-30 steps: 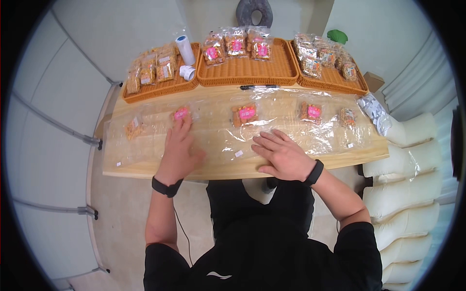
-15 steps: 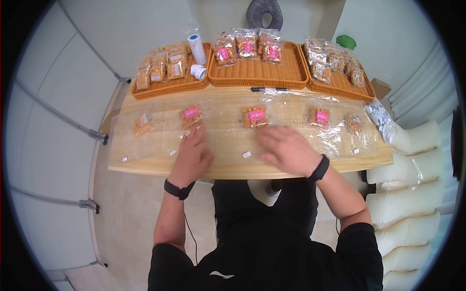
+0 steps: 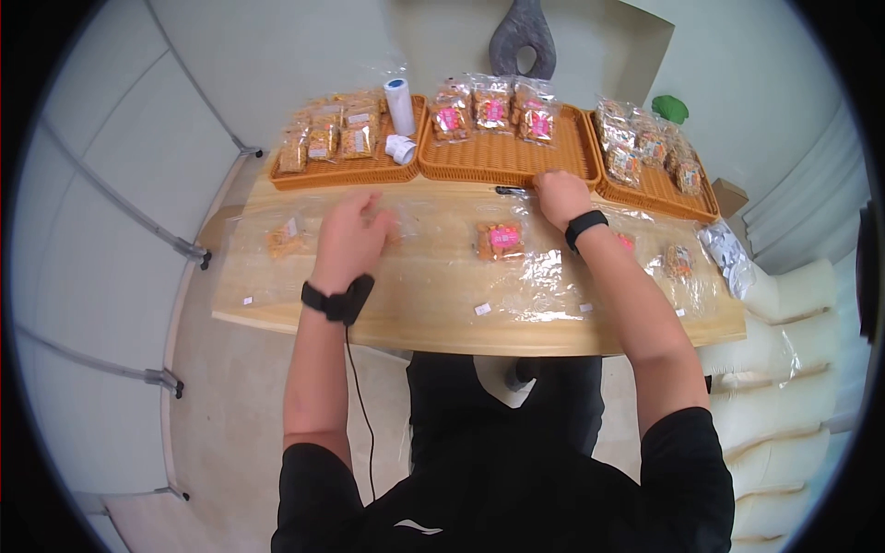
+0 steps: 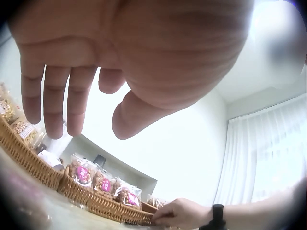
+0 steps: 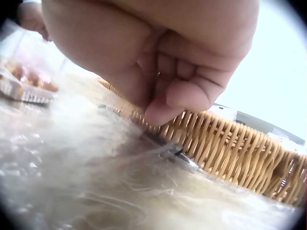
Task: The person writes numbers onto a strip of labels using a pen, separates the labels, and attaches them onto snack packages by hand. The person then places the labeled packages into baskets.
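Note:
In the head view, my left hand [image 3: 348, 238] is over the left of the table, beside a blurred snack packet [image 3: 395, 229] at its right edge. Its fingers hang straight and apart in the left wrist view, with nothing between them. At the far side, my right hand [image 3: 562, 198] reaches to the front of the middle wicker basket [image 3: 461, 172]. Its fingers are curled, fingertips close above a dark pen [image 5: 163, 143] lying along the basket. A pink-labelled snack packet [image 3: 501, 240] lies on clear plastic film [image 3: 433, 276] between the hands.
Another packet [image 3: 286, 238] lies at the left, and one more [image 3: 679, 260] at the right. My right forearm partly covers a pink-labelled one [image 3: 627, 241]. Left basket [image 3: 350, 173] holds packets, a white roll [image 3: 399, 106] and a white label roll [image 3: 400, 149]. Right basket [image 3: 664, 196] holds packets.
My right hand has moved from the near middle of the table to the far edge by the pen, and its fingers have curled. My left hand has moved forward and slightly left.

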Motion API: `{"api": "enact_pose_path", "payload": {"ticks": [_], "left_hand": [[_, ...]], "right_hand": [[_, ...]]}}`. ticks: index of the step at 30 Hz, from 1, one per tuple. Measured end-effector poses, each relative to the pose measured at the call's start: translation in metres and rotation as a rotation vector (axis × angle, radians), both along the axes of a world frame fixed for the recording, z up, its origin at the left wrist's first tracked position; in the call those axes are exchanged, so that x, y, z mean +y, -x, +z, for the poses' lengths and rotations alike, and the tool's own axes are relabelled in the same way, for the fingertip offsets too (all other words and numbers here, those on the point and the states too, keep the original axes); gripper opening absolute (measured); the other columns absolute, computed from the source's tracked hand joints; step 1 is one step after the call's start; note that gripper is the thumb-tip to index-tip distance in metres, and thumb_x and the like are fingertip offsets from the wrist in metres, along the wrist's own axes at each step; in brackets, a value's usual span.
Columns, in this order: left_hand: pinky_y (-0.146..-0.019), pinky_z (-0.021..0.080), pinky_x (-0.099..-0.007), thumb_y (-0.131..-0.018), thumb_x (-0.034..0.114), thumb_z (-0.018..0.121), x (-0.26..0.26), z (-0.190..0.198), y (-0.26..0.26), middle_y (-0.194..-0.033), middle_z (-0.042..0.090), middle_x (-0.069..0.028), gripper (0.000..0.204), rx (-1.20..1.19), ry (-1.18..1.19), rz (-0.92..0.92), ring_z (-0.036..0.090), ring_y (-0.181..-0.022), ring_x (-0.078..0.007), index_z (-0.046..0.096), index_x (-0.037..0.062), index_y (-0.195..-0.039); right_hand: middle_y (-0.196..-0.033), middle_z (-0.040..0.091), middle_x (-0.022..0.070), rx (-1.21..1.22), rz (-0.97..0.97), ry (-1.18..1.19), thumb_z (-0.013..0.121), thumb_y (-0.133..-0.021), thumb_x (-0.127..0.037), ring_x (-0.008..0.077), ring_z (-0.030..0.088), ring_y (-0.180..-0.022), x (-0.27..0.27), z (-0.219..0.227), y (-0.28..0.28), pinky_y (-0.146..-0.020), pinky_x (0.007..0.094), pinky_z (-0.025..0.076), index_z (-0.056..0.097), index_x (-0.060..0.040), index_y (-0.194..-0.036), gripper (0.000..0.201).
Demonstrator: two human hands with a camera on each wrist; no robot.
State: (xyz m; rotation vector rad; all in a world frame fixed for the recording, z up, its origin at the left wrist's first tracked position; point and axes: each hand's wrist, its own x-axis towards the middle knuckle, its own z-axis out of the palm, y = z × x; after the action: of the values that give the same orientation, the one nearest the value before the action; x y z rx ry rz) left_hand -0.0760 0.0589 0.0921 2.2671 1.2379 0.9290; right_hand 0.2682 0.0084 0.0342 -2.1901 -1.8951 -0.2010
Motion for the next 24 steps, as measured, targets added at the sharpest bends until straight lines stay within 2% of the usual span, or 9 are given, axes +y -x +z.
{"api": "enact_pose_path", "payload": {"ticks": [1,3,5,6,8,11,15,20,24], "left_hand": [[-0.079,0.053,-0.0406,-0.084,0.016,0.070,0.015,0.000,-0.004,-0.103,0.070,-0.0213,0.025,-0.020,-0.011,0.006,0.067,-0.093,-0.0360,0.068,-0.0031,-0.101],[-0.075,0.053,-0.0418,-0.084,0.019,0.070,0.043,0.008,-0.016,-0.098,0.070,-0.0218,0.026,-0.040,-0.026,0.019,0.067,-0.089,-0.0366,0.068,-0.0035,-0.098],[-0.077,0.053,-0.0434,-0.082,0.020,0.073,0.065,0.019,-0.032,-0.096,0.070,-0.0231,0.028,0.157,0.002,0.024,0.068,-0.088,-0.0381,0.069,-0.0025,-0.097],[-0.077,0.053,-0.0434,-0.082,0.020,0.073,0.075,0.021,-0.041,-0.096,0.070,-0.0231,0.028,0.157,0.002,0.028,0.068,-0.088,-0.0381,0.069,-0.0025,-0.097],[-0.083,0.054,-0.0457,-0.081,0.019,0.071,0.097,0.016,-0.059,-0.101,0.069,-0.0246,0.027,0.278,0.025,-0.010,0.068,-0.095,-0.0384,0.070,-0.0021,-0.098],[-0.088,0.054,-0.0469,-0.082,0.015,0.068,0.140,-0.012,-0.083,-0.104,0.069,-0.0245,0.024,0.384,0.038,0.008,0.067,-0.100,-0.0389,0.071,-0.0016,-0.099],[-0.091,0.054,-0.0462,-0.081,0.013,0.066,0.146,-0.020,-0.101,-0.107,0.069,-0.0250,0.028,0.448,0.027,0.138,0.067,-0.103,-0.0394,0.072,-0.0028,-0.103],[-0.090,0.054,-0.0458,-0.079,0.012,0.068,0.154,-0.026,-0.108,-0.103,0.070,-0.0252,0.028,0.429,0.007,0.156,0.068,-0.100,-0.0403,0.072,-0.0035,-0.102],[-0.089,0.055,-0.0461,-0.079,0.011,0.068,0.159,-0.035,-0.105,-0.100,0.070,-0.0263,0.026,0.422,-0.005,0.146,0.068,-0.098,-0.0404,0.072,-0.0046,-0.099]], "right_hand": [[-0.097,0.072,0.0190,-0.053,-0.066,0.086,0.056,-0.087,-0.011,0.0346,0.070,-0.094,0.004,0.002,0.003,-0.078,0.0458,0.056,0.072,-0.0043,-0.087,0.018],[-0.097,0.072,0.0189,-0.083,-0.068,0.113,0.056,-0.087,-0.011,0.0336,0.071,-0.094,0.005,0.008,0.010,-0.077,0.0454,0.057,0.073,-0.0044,-0.088,0.018],[-0.097,0.072,0.0188,-0.115,-0.075,0.148,0.056,-0.087,-0.010,0.0326,0.071,-0.094,0.004,0.008,0.014,-0.076,0.0450,0.057,0.074,-0.0045,-0.088,0.019],[-0.099,0.072,0.0171,-0.173,-0.076,0.144,0.056,-0.087,-0.010,0.0317,0.071,-0.094,0.004,0.004,0.013,-0.076,0.0441,0.057,0.074,-0.0050,-0.089,0.019],[-0.101,0.072,0.0154,-0.231,-0.080,0.136,0.056,-0.087,-0.010,0.0309,0.072,-0.095,0.003,0.001,0.014,-0.077,0.0433,0.057,0.075,-0.0054,-0.090,0.019],[-0.104,0.071,0.0128,-0.263,-0.068,0.124,0.057,-0.088,-0.011,0.0300,0.071,-0.097,0.001,0.001,0.015,-0.078,0.0416,0.057,0.075,-0.0066,-0.091,0.019],[-0.105,0.070,0.0118,-0.259,-0.031,0.077,0.056,-0.090,-0.011,0.0293,0.070,-0.099,-0.001,0.001,0.013,-0.080,0.0411,0.057,0.074,-0.0087,-0.096,0.020],[-0.104,0.071,0.0122,-0.174,-0.017,0.134,0.055,-0.090,-0.012,0.0291,0.070,-0.099,-0.003,0.005,0.010,-0.081,0.0417,0.056,0.073,-0.0100,-0.100,0.021],[-0.103,0.071,0.0132,-0.159,0.007,0.145,0.056,-0.089,-0.011,0.0304,0.071,-0.096,-0.004,0.002,0.008,-0.080,0.0430,0.057,0.071,-0.0072,-0.100,0.019]]}}
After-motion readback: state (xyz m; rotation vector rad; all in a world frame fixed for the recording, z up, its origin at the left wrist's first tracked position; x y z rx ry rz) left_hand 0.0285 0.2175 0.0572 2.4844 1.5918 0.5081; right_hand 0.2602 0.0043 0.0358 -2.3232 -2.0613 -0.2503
